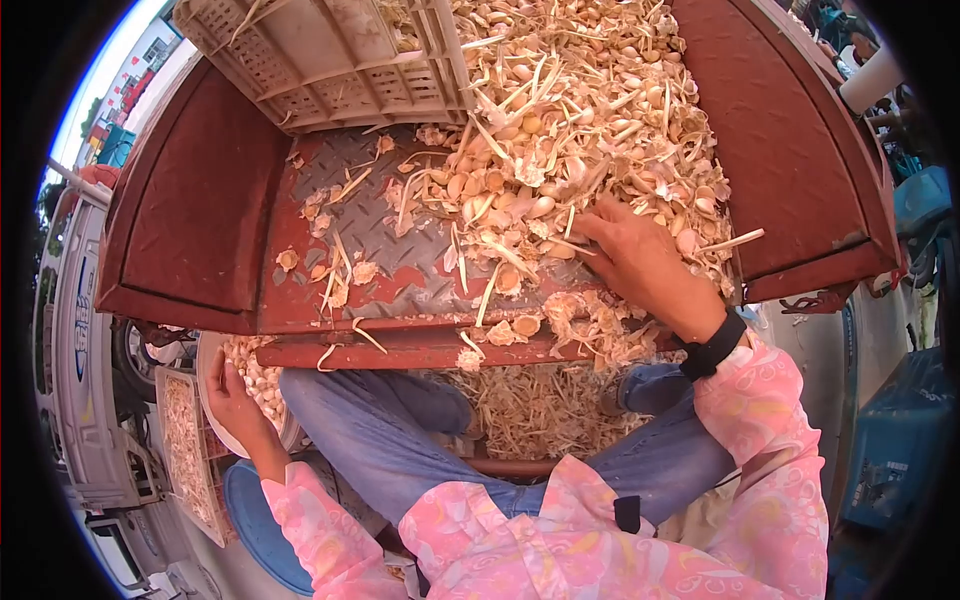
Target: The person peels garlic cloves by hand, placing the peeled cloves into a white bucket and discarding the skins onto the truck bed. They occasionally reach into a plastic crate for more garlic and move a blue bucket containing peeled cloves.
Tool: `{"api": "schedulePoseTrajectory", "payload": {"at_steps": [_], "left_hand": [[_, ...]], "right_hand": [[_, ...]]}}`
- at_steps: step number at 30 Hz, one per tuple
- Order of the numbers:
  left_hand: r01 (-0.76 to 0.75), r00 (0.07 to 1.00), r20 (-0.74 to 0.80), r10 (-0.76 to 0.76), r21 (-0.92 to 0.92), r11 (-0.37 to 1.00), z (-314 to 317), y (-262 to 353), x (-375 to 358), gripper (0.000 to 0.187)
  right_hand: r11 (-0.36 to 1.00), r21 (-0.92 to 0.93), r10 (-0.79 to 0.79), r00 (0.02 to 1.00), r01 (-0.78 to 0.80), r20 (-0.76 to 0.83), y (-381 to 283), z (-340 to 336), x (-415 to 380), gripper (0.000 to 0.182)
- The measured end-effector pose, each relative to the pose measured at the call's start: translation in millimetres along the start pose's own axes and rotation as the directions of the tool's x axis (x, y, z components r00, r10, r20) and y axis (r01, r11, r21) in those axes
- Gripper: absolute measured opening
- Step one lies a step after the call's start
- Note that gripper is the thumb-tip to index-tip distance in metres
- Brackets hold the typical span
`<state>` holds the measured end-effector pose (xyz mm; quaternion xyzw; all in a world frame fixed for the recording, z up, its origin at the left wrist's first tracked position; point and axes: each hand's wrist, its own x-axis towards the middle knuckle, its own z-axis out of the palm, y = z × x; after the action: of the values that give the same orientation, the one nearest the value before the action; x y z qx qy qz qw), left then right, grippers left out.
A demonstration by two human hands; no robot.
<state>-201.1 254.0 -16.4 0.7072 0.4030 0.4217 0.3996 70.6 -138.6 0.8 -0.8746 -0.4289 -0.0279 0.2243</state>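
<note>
A large heap of garlic cloves, skins and dry stems (560, 120) lies on the red metal bed (350, 180). At the heap's lower right edge, my right hand (640, 258) has its fingers bent into the garlic; the fingertips are partly hidden, so what they hold cannot be made out. My left hand (242, 412) is low on the left, over the rim of a round bowl (222, 440) holding cloves (258, 380). Its fingers point upward beside the cloves, and I cannot make out anything held in them.
A plastic crate (330, 60) stands tilted at the bed's upper left. Another crate (182, 440) with garlic pieces is left of the bowl, near a blue round lid or basin (262, 530). Stems and skins (545, 410) lie between the legs. A blue container (900, 440) is at right.
</note>
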Motion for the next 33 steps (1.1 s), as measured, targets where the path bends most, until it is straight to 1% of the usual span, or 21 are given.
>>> {"api": "schedulePoseTrajectory", "payload": {"at_steps": [1, 3, 5, 6, 7, 8, 10, 11, 12, 14, 15, 18, 19, 20, 21, 22, 23, 24, 27, 30, 33], "left_hand": [[-0.043, 0.998, 0.03, 0.048, -0.127, 0.991, 27, 38, -23, 0.024], [-0.107, 0.934, 0.315, 0.17, -0.207, 0.972, 67, 93, -67, 0.019], [-0.002, 0.772, 0.591, 0.235, -0.367, 0.93, 109, 125, -112, 0.017], [-0.036, 0.668, 0.697, 0.261, -0.32, 0.947, 126, 134, -127, 0.018], [-0.26, 0.563, 0.711, 0.421, -0.331, 0.907, 147, 140, -136, 0.02], [-0.469, 0.421, 0.718, 0.554, -0.35, 0.811, 166, 143, -143, 0.022], [-0.165, 0.487, 0.804, 0.342, -0.3, 0.939, 197, 148, -161, 0.024], [-0.007, 0.484, 0.843, 0.234, -0.263, 0.965, 208, 149, -168, 0.026], [0.148, 0.428, 0.887, 0.172, -0.256, 0.955, 214, 149, -171, 0.027], [0.434, 0.278, 0.958, 0.07, -0.191, 0.881, 221, 149, -174, 0.03], [0.464, 0.282, 0.957, 0.064, -0.195, 0.864, 221, 144, -174, 0.031], [0.482, 0.35, 0.937, 0.023, -0.201, 0.853, 213, 132, -168, 0.025], [0.466, 0.392, 0.92, 0.013, -0.211, 0.859, 209, 135, -164, 0.023], [0.451, 0.436, 0.9, 0.0, -0.219, 0.865, 202, 139, -159, 0.021], [0.437, 0.482, 0.876, -0.014, -0.226, 0.871, 195, 147, -156, 0.02], [0.441, 0.482, 0.876, -0.008, -0.235, 0.866, 190, 154, -156, 0.02], [0.444, 0.484, 0.875, 0.001, -0.247, 0.861, 189, 162, -157, 0.021], [0.446, 0.485, 0.874, 0.012, -0.259, 0.857, 189, 166, -159, 0.021], [0.443, 0.384, 0.922, 0.058, -0.239, 0.864, 198, 165, -172, 0.02], [0.418, 0.325, 0.945, 0.044, -0.185, 0.889, 204, 170, -184, 0.019], [0.418, 0.304, 0.951, 0.057, -0.187, 0.889, 209, 171, -190, 0.021]], "right_hand": [[1.0, -0.022, 0.015, 1.0, -0.014, 0.025, -1, 0, 0, 0.02], [0.997, -0.064, 0.046, 0.997, -0.042, 0.067, -1, -2, -1, 0.021], [0.996, -0.067, 0.055, 0.997, -0.051, 0.063, -3, -3, -5, 0.021], [0.996, -0.072, 0.063, 0.996, -0.059, 0.061, -3, -5, -9, 0.02], [0.999, -0.003, 0.047, 0.999, -0.047, 0.018, -2, -4, -12, 0.02], [0.997, 0.063, 0.034, 0.999, -0.032, -0.03, 1, -1, -14, 0.02], [0.971, 0.231, 0.071, 0.995, -0.053, -0.071, -2, -4, -19, 0.021], [0.939, 0.33, 0.119, 0.991, -0.092, -0.063, -10, -9, -21, 0.023], [0.896, 0.425, 0.167, 0.984, -0.129, -0.055, -16, -12, -24, 0.024], [0.89, 0.455, 0.081, 0.99, -0.02, -0.114, -24, -6, -29, 0.028], [0.88, 0.474, 0.041, 0.989, 0.032, -0.143, -24, -4, -32, 0.03], [0.826, 0.558, 0.122, 0.992, -0.084, -0.031, -16, -19, -40, 0.033], [0.902, 0.432, 0.111, 0.965, 0.002, -0.237, -10, -23, -40, 0.03], [0.929, 0.371, 0.145, 0.929, -0.009, -0.34, 3, -26, -40, 0.023], [0.929, 0.362, 0.213, 0.911, -0.077, -0.354, 17, -32, -43, 0.018], [0.98, 0.18, 0.142, 0.935, -0.086, -0.326, 30, -42, -46, 0.015], [0.979, 0.172, 0.149, 0.956, -0.107, -0.253, 39, -43, -51, 0.014], [0.978, 0.162, 0.158, 0.971, -0.129, -0.182, 43, -42, -54, 0.013], [0.985, -0.013, 0.166, 0.974, -0.17, -0.156, 31, -26, -56, 0.013], [0.987, -0.023, 0.151, 0.979, -0.156, -0.14, 39, -28, -55, 0.021], [0.992, 0.068, 0.115, 0.987, -0.108, -0.112, 43, -33, -53, 0.021]]}}
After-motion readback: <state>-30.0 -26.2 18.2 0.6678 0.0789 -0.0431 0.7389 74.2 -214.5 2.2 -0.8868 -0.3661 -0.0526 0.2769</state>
